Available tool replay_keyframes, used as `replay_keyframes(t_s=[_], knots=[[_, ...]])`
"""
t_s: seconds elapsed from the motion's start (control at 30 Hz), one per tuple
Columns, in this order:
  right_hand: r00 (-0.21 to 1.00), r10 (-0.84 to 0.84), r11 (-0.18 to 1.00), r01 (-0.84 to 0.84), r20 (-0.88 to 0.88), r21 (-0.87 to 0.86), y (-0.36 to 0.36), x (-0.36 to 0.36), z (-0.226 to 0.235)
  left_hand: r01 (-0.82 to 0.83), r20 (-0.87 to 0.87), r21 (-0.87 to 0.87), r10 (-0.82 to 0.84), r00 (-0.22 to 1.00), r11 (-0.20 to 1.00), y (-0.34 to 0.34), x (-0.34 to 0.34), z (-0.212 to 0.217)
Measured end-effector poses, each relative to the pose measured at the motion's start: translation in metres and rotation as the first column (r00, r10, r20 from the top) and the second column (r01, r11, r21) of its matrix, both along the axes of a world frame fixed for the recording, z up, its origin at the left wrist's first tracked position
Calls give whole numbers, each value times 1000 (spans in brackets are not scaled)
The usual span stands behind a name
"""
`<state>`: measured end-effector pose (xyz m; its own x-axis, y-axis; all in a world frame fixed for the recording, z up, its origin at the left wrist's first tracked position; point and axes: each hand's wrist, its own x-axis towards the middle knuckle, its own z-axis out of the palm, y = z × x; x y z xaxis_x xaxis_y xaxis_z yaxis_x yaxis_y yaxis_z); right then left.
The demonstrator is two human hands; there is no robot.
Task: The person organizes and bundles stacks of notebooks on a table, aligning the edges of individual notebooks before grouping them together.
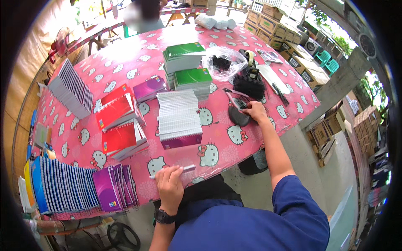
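Observation:
My left hand (169,186), with a black wristwatch, is closed around a slim, pale grey bar-like object (189,168) at the table's near edge. Farther right, my right hand (255,111) reaches across the table with its fingers bent together. Its fingertips are at a small pink-edged item with dark contents (239,102); what they pinch, if anything, is hidden. A dark grey rounded object (238,117) lies just left of that hand. Beyond it sits a bundle of black binding coils (250,87). A stack of spiral notebooks (179,115), purple at the bottom, stands between my hands.
Red notebooks (123,136), green notebooks (192,76), a leaning row of blue notebooks (69,184) and purple ones (109,188) cover the pink table (209,155). A clear plastic bag (224,62) and tape dispenser (250,62) lie farther back. Cardboard boxes (272,27) stand beyond.

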<state>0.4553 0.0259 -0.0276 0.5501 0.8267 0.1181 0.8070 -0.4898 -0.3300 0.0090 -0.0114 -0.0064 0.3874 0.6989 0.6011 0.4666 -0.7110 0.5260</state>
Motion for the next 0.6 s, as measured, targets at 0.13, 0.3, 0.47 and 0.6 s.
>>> replay_keyframes(t_s=[0.13,0.3,0.47,0.6], knots=[[994,-12,993,-1,107,119,-2,7,-2,-1,39,23,0,999,1000,2,7,-2],[987,90,994,-98,135,55,-1,-4,-8,-24,43,48,22,999,999,4,3,-8],[988,88,992,-99,123,80,-1,4,3,32,11,-30,-31,999,999,4,2,5],[959,79,972,-134,271,195,-6,12,14,51,-28,-28,-52,998,998,4,5,5]])
